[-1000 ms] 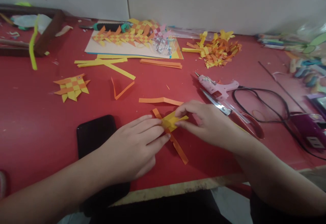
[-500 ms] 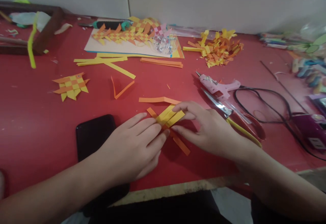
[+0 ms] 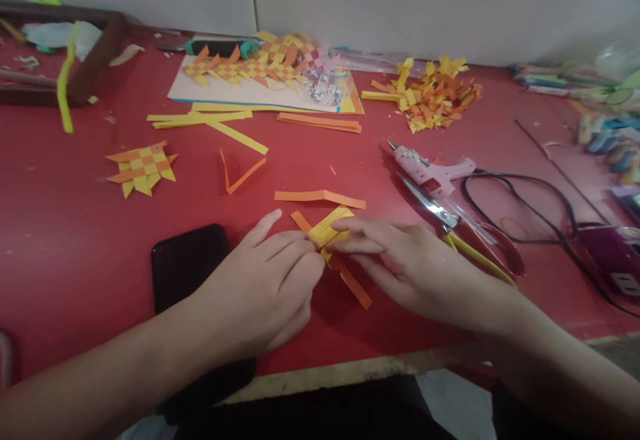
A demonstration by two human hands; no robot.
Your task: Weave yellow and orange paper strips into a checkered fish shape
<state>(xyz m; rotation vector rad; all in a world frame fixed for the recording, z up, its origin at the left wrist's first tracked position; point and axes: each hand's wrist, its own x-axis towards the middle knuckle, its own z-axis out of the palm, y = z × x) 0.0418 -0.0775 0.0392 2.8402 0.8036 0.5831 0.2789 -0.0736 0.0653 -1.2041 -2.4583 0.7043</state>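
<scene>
Yellow paper strips (image 3: 327, 227), crossed with an orange paper strip (image 3: 356, 289), lie woven together near the table's front. My left hand (image 3: 273, 283) pinches this weave at its left side, its index finger lifted away. Across the yellow strips rest the stretched fingertips of my right hand (image 3: 405, 263), the thumb held apart and lower. These fingers hide part of the weave. Just beyond lies a loose, creased orange strip (image 3: 320, 196). Partly beneath my left forearm is a black phone (image 3: 187, 263).
A finished woven paper fish (image 3: 143, 170) lies at left. To the right are scissors (image 3: 435, 212), a pink glue gun (image 3: 433, 170) and its black cord. Behind sit loose yellow strips (image 3: 200, 119), orange strips (image 3: 320, 122) and a pile of paper scraps (image 3: 435, 97).
My right fingers have moved from pinching the yellow strips' far end to lying across them, uncovering the loose orange strip's end. My left index finger has lifted.
</scene>
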